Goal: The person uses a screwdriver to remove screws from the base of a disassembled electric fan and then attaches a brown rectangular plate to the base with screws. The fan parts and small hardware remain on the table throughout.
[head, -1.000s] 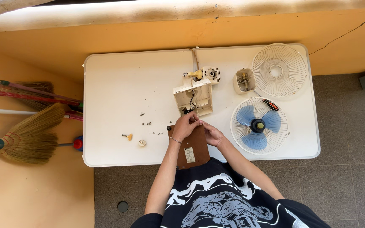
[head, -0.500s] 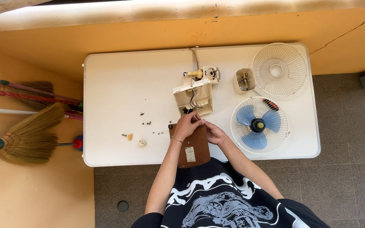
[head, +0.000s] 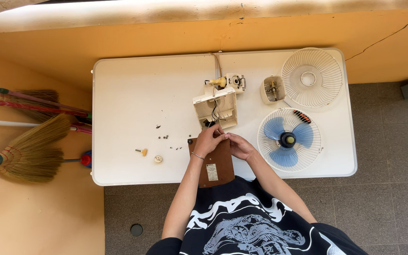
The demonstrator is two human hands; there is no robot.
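A brown flat base panel with a small white label lies at the near edge of the white table. My left hand rests on its top left part, fingers curled near the black wires of the open cream fan housing. My right hand sits beside it on the panel's top right edge, fingers bent. What the fingertips pinch is too small to tell. Behind the housing lies the fan motor with a yellow part.
A blue fan blade sits in a white grille at the right; a second white grille and a small cream cover lie behind it. Several small screws and two knobs lie left. Brooms lean at the far left.
Both hands stay on the brown panel's top edge; only slight finger shifts are visible.
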